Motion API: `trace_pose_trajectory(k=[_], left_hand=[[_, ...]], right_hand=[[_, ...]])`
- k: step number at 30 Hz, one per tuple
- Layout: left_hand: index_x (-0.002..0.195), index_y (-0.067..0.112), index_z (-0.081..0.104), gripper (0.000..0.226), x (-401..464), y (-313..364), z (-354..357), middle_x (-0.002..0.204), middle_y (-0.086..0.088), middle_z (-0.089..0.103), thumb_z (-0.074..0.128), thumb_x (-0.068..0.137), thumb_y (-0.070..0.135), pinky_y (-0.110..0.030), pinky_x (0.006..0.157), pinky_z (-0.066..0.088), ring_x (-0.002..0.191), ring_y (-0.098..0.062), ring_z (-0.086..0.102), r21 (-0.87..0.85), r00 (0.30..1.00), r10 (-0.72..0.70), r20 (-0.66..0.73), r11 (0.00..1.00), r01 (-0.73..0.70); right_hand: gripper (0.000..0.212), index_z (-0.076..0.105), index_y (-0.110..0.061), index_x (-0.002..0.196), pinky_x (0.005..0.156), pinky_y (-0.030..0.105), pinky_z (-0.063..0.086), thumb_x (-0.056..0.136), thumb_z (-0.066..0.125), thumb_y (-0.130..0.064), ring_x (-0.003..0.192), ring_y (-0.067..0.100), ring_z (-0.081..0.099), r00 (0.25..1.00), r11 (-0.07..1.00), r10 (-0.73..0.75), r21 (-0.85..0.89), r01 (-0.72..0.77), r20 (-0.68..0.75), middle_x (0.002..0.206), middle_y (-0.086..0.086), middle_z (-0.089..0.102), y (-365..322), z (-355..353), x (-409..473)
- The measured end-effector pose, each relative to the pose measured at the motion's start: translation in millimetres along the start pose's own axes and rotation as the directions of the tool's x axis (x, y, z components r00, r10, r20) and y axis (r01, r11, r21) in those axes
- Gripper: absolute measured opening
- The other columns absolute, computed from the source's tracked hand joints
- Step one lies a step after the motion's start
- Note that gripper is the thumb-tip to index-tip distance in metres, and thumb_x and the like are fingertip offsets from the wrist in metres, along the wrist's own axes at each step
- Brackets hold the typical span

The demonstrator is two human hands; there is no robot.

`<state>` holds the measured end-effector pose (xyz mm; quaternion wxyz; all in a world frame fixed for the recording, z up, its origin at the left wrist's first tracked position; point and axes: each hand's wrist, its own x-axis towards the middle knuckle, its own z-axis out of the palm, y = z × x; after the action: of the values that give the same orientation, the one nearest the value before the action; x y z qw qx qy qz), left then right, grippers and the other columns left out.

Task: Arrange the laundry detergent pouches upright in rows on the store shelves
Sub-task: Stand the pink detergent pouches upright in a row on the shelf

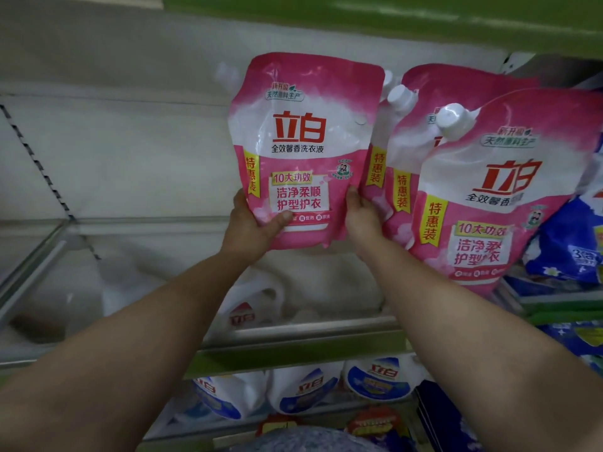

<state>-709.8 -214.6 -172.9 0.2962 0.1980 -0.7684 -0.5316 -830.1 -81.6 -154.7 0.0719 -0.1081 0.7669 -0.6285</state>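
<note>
seating the raised pouch in the row

shelf: bare stretch lies left of the standing pouches. held pouch: upright, above the shelf, just left of them. left hand and right hand pinch its bottom corners; lower it squarely, label forward.

Shelf open leftward; pink pouches crowd right.
</note>
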Motion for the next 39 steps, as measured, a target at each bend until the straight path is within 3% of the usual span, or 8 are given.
trace_pose_trajectory(k=[4,8,12,18,23,27,31,39], left_hand=[[0.137,0.026,0.029,0.086,-6.8,-10.8,4.3,0.127,0.005,0.056,0.070,0.069,0.061,-0.043,0.091,0.052,0.110,-0.018,0.059,0.056,0.997,-0.005,-0.078,0.998,0.009],[0.138,0.025,0.033,0.083,-1.1,-10.7,7.2,0.128,0.000,0.055,0.073,0.072,0.055,-0.049,0.092,0.052,0.113,-0.022,0.059,0.083,0.990,0.020,-0.137,0.996,-0.009],[0.136,0.023,0.033,0.074,3.7,-5.7,14.8,0.117,0.012,0.057,0.075,0.077,0.039,-0.022,0.080,0.054,0.099,-0.008,0.061,-0.030,0.982,0.010,-0.187,0.999,-0.016],[0.128,0.023,0.041,0.059,1.5,-7.0,16.0,0.106,0.018,0.056,0.070,0.081,0.042,-0.001,0.062,0.041,0.081,0.010,0.055,0.006,0.987,0.017,-0.162,1.000,-0.016],[0.110,0.033,0.049,0.031,1.9,-8.5,12.2,0.098,0.016,0.061,0.045,0.091,0.057,-0.019,0.069,0.045,0.089,-0.009,0.060,-0.074,0.979,-0.104,-0.173,0.993,0.092],[0.107,0.021,0.061,0.034,4.9,-5.9,1.5,0.111,-0.007,0.067,0.033,0.102,0.041,-0.042,0.093,0.052,0.100,-0.023,0.065,-0.271,0.950,-0.266,-0.161,0.938,0.216],[0.104,0.015,0.060,0.029,5.9,-5.1,-0.6,0.110,-0.011,0.067,0.035,0.103,0.030,-0.043,0.092,0.052,0.098,-0.025,0.065,-0.228,0.952,-0.254,-0.169,0.950,0.213],[0.105,0.013,0.060,0.023,9.9,-10.2,4.0,0.106,-0.010,0.066,0.037,0.100,0.014,-0.048,0.092,0.051,0.099,-0.030,0.063,-0.145,0.936,-0.255,-0.242,0.964,0.225]], right_hand=[[0.049,0.061,-0.011,0.114,0.059,0.019,0.037,0.101,0.026,-0.043,0.063,0.004,0.050,0.994,0.987,-0.085,-0.141,0.075,-0.071,0.080,-0.004,0.060,9.0,4.3,2.5],[0.048,0.063,-0.010,0.104,0.064,0.022,0.043,0.101,0.027,-0.043,0.065,0.012,0.058,0.985,0.978,-0.137,-0.170,0.117,-0.108,0.075,-0.004,0.060,11.0,5.4,4.5],[0.033,0.056,-0.016,0.092,0.083,0.048,0.054,0.101,0.033,-0.038,0.086,0.035,0.065,0.994,0.998,-0.046,-0.035,0.043,-0.098,0.090,0.010,0.065,7.1,8.7,10.0],[0.027,0.056,-0.016,0.082,0.086,0.046,0.052,0.101,0.039,-0.024,0.085,0.028,0.062,0.994,1.000,-0.013,0.001,0.013,-0.108,0.087,0.008,0.064,7.5,8.3,17.5],[0.035,0.051,-0.022,0.069,0.082,0.048,0.054,0.101,0.038,-0.022,0.083,0.034,0.065,0.991,0.999,0.032,0.047,-0.026,-0.131,0.084,0.011,0.065,6.3,10.9,18.6],[0.034,0.052,-0.020,0.071,0.068,0.043,0.057,0.101,0.036,-0.022,0.061,0.026,0.060,0.993,0.997,0.040,0.067,-0.033,-0.114,0.088,0.015,0.066,7.5,11.1,17.3],[0.029,0.054,-0.017,0.080,0.058,0.037,0.057,0.101,0.036,-0.023,0.050,0.019,0.056,0.993,0.996,0.046,0.076,-0.038,-0.107,0.085,0.014,0.066,6.2,10.2,16.2],[0.033,0.051,-0.018,0.070,0.071,0.043,0.057,0.100,0.037,-0.016,0.068,0.029,0.062,0.997,1.000,0.023,0.014,-0.022,-0.077,0.084,0.019,0.065,1.5,6.8,8.9]])
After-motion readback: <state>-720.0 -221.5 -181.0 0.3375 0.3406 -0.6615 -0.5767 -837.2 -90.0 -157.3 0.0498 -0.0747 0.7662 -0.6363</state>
